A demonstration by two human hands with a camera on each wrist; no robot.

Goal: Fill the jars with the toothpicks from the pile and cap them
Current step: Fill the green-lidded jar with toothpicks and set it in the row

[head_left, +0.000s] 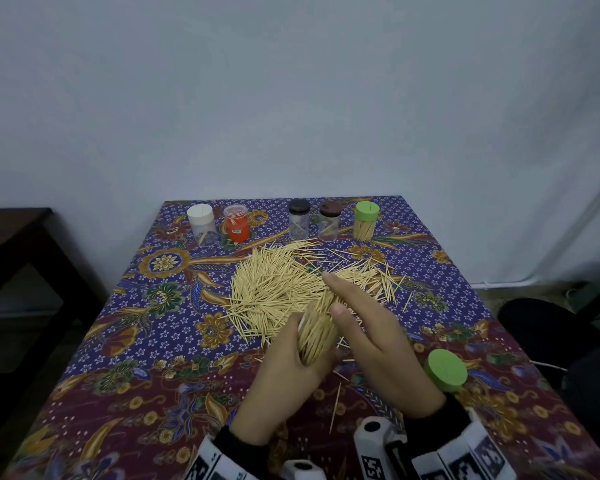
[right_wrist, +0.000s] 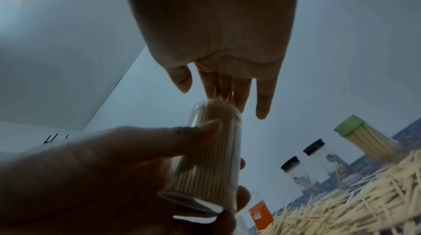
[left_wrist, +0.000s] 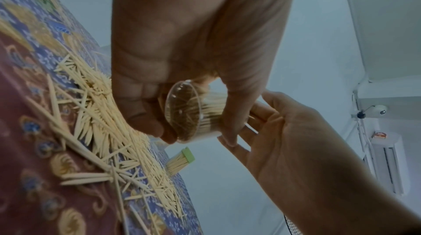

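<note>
The clear plastic jar packed with toothpicks [head_left: 316,336] sits low centre of the head view, left hand [head_left: 284,386] wrapped round it tilted, so the right hand [head_left: 374,337], fingers straight and together, can tamp the tips flush; loose green round cap [head_left: 447,370] waits lower right

Head view looks down; both wrist views look up, sharing the toothpick pile [head_left: 284,285].
</note>
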